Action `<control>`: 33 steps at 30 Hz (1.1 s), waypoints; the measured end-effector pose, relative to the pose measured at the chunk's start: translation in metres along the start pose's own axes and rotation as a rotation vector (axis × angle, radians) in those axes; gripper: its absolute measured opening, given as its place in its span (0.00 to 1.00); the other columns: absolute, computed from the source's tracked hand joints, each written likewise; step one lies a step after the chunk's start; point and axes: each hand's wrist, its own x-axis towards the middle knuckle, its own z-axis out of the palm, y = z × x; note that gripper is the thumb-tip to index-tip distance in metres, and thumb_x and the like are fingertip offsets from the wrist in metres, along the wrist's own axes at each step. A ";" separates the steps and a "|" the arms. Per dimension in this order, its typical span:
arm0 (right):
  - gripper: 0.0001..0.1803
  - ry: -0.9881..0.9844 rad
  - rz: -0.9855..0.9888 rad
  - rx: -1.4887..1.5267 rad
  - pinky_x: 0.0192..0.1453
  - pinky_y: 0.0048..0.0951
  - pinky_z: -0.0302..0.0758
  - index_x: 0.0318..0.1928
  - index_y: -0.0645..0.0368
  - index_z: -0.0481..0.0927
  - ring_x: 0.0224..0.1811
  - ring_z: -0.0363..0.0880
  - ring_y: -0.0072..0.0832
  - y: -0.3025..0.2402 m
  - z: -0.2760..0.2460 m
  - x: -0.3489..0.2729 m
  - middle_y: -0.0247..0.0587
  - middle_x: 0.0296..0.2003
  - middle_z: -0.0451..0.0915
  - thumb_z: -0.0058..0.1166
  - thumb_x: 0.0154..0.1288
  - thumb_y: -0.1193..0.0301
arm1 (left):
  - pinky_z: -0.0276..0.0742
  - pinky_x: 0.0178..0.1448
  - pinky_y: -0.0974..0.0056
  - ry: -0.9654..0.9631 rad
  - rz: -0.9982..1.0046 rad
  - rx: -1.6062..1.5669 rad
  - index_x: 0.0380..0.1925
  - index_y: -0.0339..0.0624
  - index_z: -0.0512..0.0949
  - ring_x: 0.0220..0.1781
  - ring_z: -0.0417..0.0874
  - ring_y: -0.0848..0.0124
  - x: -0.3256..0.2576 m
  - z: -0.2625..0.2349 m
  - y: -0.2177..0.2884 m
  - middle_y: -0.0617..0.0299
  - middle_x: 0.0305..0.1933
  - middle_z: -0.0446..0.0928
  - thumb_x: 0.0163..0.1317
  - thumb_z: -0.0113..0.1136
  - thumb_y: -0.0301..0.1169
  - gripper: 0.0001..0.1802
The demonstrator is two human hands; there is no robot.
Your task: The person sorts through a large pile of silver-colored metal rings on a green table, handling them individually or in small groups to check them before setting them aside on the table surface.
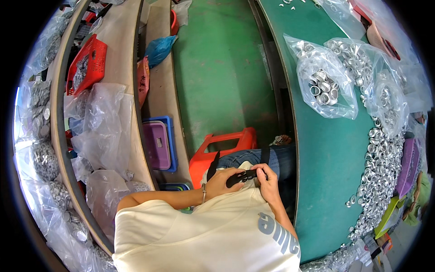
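In front of my waist, both hands hold a black plastic buckle. My left hand has its fingers closed around the left end, and a bracelet sits on that wrist. My right hand pinches the other end between thumb and fingers. Black straps hang by my lap over the jeans. Part of the buckle is hidden under my fingers.
A red plastic stool stands close in front. On the right, a green table bears a heap of silver rings and bags of them. Wooden shelves at left hold a red basket, plastic bags and a purple tray.
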 end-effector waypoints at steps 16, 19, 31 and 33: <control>0.08 -0.115 -0.211 -0.327 0.40 0.34 0.74 0.40 0.62 0.77 0.37 0.80 0.45 -0.014 0.002 0.001 0.50 0.35 0.80 0.51 0.64 0.72 | 0.74 0.54 0.62 -0.144 -0.125 -0.233 0.70 0.45 0.40 0.46 0.81 0.62 0.002 -0.006 -0.006 0.51 0.48 0.75 0.48 0.72 0.30 0.57; 0.08 -0.157 -0.189 -0.333 0.40 0.36 0.75 0.40 0.61 0.77 0.38 0.79 0.47 -0.012 0.007 -0.001 0.50 0.36 0.80 0.52 0.64 0.71 | 0.75 0.48 0.65 -0.037 -0.138 -0.319 0.70 0.47 0.39 0.41 0.79 0.67 -0.003 -0.005 -0.007 0.55 0.47 0.68 0.41 0.77 0.29 0.64; 0.16 -0.326 -0.301 -0.557 0.43 0.41 0.75 0.50 0.55 0.74 0.42 0.79 0.48 0.006 0.010 0.016 0.51 0.40 0.80 0.45 0.69 0.60 | 0.74 0.45 0.69 0.059 -0.075 -0.428 0.67 0.41 0.53 0.43 0.76 0.73 0.005 0.000 -0.035 0.58 0.47 0.63 0.38 0.79 0.27 0.56; 0.17 -0.357 -0.302 -0.566 0.46 0.41 0.75 0.51 0.55 0.72 0.44 0.79 0.48 0.006 0.011 0.020 0.52 0.42 0.80 0.44 0.70 0.58 | 0.75 0.45 0.69 0.048 -0.039 -0.148 0.58 0.35 0.68 0.43 0.77 0.72 0.007 -0.009 -0.022 0.57 0.47 0.68 0.41 0.78 0.28 0.42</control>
